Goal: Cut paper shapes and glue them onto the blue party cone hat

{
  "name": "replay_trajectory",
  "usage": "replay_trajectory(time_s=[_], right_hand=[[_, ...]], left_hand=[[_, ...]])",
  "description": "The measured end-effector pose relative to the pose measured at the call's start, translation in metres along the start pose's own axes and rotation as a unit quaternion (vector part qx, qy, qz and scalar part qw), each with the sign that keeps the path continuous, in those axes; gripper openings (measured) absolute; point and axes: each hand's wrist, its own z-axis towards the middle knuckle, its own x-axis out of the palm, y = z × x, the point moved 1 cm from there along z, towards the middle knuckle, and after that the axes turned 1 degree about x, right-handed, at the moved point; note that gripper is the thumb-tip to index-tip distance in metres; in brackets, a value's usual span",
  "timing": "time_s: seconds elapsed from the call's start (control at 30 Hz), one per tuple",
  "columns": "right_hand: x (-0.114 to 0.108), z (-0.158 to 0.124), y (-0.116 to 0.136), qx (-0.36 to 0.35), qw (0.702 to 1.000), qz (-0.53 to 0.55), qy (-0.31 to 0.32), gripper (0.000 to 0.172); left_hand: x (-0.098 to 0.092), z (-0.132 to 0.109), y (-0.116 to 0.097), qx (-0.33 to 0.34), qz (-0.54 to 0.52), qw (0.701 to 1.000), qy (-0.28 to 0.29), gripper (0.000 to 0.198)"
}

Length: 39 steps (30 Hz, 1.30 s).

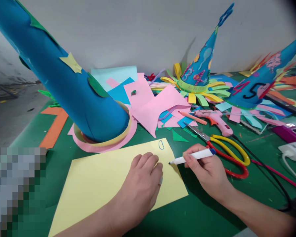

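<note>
A sheet of pale yellow paper point(93, 184) lies on the green table, with a small blue oval outline point(161, 144) drawn near its top right corner. My left hand point(143, 184) rests palm down on the sheet, fingers bent and loosely apart. Something small and whitish shows by its thumb side; I cannot make out what. A white marker with a blue end point(192, 156) is pinched in my right hand point(209, 171), its dark tip over the sheet's right edge. Left of the oval and beyond the sheet, a tall blue cone hat point(101, 112) with star and oval cutouts stands on a pink and yellow brim.
Large scissors point(227, 148) with red and yellow handles lie right of my right hand. Behind them are a pink glue gun point(212, 117), an orange pen point(192, 117) and pink paper scraps point(160, 105). Two decorated cone hats point(199, 69) stand at the back right. A white plug point(294, 150) sits far right.
</note>
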Motion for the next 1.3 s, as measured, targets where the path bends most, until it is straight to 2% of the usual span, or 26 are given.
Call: replay_trajectory(time_s=[0.27, 0.43, 0.6, 0.73, 1.0, 1.3], right_hand=[[-0.001, 0.000, 0.001, 0.000, 1.000, 0.002, -0.002, 0.019], [-0.002, -0.004, 0.004, 0.000, 1.000, 0.020, 0.004, 0.021], [-0.005, -0.015, 0.008, 0.022, 0.999, 0.043, 0.014, 0.022], [-0.007, -0.023, 0.010, 0.050, 0.998, 0.047, 0.014, 0.022], [-0.004, -0.026, 0.004, 0.017, 0.999, 0.024, 0.011, 0.020], [-0.003, -0.025, 0.003, 0.004, 1.000, -0.022, -0.010, 0.019]], left_hand=[[0.002, 0.001, 0.001, 0.007, 0.003, 1.000, -0.002, 0.022], [0.004, -0.001, 0.001, 0.035, 0.063, 0.997, 0.002, 0.023], [0.010, -0.001, 0.004, 0.066, 0.100, 0.992, -0.028, 0.025], [0.009, 0.002, 0.006, 0.057, 0.088, 0.994, -0.015, 0.022], [0.003, 0.007, 0.010, 0.078, 0.087, 0.993, 0.021, 0.023], [0.008, 0.006, 0.009, 0.079, 0.088, 0.993, -0.016, 0.022]])
